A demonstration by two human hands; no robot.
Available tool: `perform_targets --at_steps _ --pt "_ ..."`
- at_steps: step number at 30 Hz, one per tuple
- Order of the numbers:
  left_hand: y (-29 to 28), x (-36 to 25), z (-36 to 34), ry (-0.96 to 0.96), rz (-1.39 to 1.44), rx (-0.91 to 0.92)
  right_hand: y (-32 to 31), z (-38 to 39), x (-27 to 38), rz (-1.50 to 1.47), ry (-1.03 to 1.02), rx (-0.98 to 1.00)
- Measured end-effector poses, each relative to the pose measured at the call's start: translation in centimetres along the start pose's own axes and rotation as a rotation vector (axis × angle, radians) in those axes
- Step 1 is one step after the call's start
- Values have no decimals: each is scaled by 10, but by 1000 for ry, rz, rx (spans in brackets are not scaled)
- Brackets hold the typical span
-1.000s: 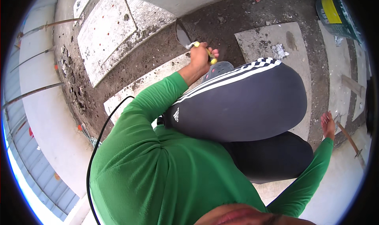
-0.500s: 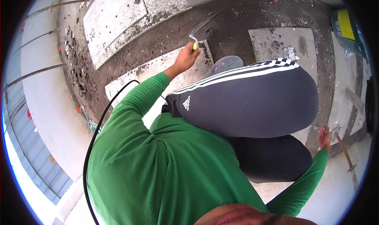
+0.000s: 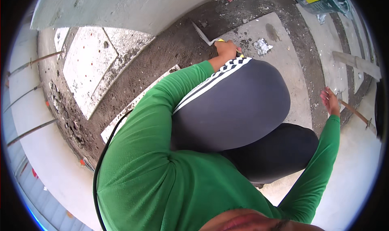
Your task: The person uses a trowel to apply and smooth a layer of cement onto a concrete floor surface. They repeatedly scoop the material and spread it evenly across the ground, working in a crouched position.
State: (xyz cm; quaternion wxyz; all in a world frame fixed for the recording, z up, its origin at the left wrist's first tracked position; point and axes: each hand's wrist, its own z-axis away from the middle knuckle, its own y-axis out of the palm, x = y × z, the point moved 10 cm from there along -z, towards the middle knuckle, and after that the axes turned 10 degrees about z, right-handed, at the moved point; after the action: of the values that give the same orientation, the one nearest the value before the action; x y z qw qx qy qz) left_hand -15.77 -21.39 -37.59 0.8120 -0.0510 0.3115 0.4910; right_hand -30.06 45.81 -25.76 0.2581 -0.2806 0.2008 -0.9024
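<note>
The left hand (image 3: 226,48) is closed around the yellow-and-dark handle of a trowel (image 3: 206,37), knuckles up, with a yellow bit of handle showing at either side of the fist. The trowel reaches forward and to the left from that fist, its thin blade over the dark soil (image 3: 178,48), just beside the near corner of a pale slab (image 3: 293,81). The right hand (image 3: 330,100) is out to the side, fingers loosely bent and partly spread; nothing can be seen in its grasp. It is near the end of a brown rod (image 3: 356,112) — whether the two touch, I cannot tell.

On the slab, beyond the raised knee (image 3: 243,105), lies a crumpled silvery scrap (image 3: 262,47). A dark green bucket (image 3: 318,4) with a yellow label stands further off on the right, its upper part cut off by the edge of the view.

The striped trouser leg hides part of the slab and comes right up to the left wrist. The fingers' undersides and most of the handle are covered by the hand itself. The blade is seen at a slant, so its full outline — and whether it touches the soil — is hard to make out.
</note>
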Motion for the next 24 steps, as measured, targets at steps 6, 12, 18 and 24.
perform_targets --at_steps 6,12,18,24 --pt "-31 -26 30 147 -319 205 -53 59 -72 154 190 -90" --pt "-148 -137 28 595 -1152 96 1 65 -105 339 51 -233" --pt "-142 -142 40 243 -879 214 169 50 -158 612 42 -178" --pt "-116 -137 -7 264 -818 303 202 41 -153 767 39 -212"
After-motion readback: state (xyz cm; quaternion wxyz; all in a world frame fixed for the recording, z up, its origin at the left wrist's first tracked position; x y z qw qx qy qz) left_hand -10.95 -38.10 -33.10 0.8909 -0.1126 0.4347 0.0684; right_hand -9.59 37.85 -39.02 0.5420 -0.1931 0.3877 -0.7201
